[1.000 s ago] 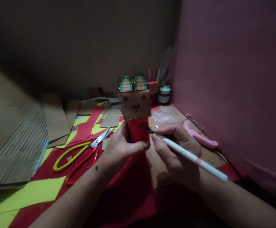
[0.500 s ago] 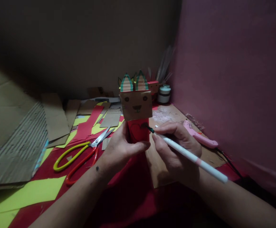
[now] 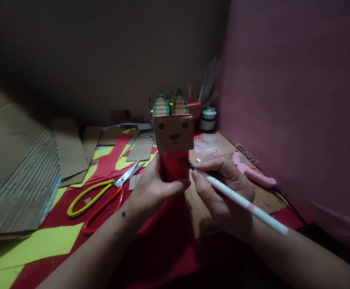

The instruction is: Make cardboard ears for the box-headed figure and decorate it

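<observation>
An upright cardboard figure (image 3: 175, 140) has a boxy head with a drawn face, two green-edged pointed ears and a red body. Around its red body my left hand (image 3: 153, 182) is wrapped, thumb across the lower front. My right hand (image 3: 227, 188) grips a white marker (image 3: 238, 196) with a dark green tip. That tip meets or nearly meets the red body, beside a dark patch within a drawn outline.
Open scissors (image 3: 120, 182) with yellow and red handles lie at left, near cardboard pieces (image 3: 140, 149) and yellow paper (image 3: 39, 245). At right is a pink tool (image 3: 254, 174) with a cord. A pale jar (image 3: 207, 119) stands behind.
The figure's head has shifted very slightly right. The marker has tipped a little, its rear end slightly lower, and its tip remains by the dark patch.
</observation>
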### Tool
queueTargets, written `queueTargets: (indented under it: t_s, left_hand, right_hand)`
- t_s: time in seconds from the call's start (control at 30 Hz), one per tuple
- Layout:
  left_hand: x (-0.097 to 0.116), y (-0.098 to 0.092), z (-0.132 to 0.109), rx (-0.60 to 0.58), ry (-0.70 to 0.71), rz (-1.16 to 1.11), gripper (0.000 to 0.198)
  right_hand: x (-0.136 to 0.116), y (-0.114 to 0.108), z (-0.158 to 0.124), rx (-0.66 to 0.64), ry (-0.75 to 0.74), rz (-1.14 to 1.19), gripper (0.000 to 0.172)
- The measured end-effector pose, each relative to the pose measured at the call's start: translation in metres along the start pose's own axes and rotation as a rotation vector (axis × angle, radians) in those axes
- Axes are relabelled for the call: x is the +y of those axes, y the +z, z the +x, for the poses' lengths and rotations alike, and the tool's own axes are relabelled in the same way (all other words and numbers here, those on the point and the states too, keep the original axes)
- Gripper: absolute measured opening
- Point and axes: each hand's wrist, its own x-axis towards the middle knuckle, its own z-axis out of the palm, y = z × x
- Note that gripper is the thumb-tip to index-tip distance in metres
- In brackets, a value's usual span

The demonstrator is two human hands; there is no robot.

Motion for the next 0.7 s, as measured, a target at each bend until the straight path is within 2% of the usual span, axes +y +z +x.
queueTargets:
  t_s: [0.13, 0.3, 0.7]
  left_hand:
    - [-0.0006, -0.0007, 0.0002, -0.007, 0.014, 0.001, 0.048]
    - [-0.0004, -0.0007, -0.0006, 0.018, 0.017, 0.052, 0.044]
    - [-0.0011, -0.0014, 0.0007, 0.006, 0.02, 0.054, 0.045]
  right_hand:
    - [0.0005, -0.0001, 0.001, -0.002, -0.037, 0.01, 0.017]
    - [0.0022, -0.003, 0.0019, -0.007, 0.02, 0.011, 0.016]
    - [0.0035, -0.0004, 0.0039, -0.002, -0.015, 0.03, 0.017]
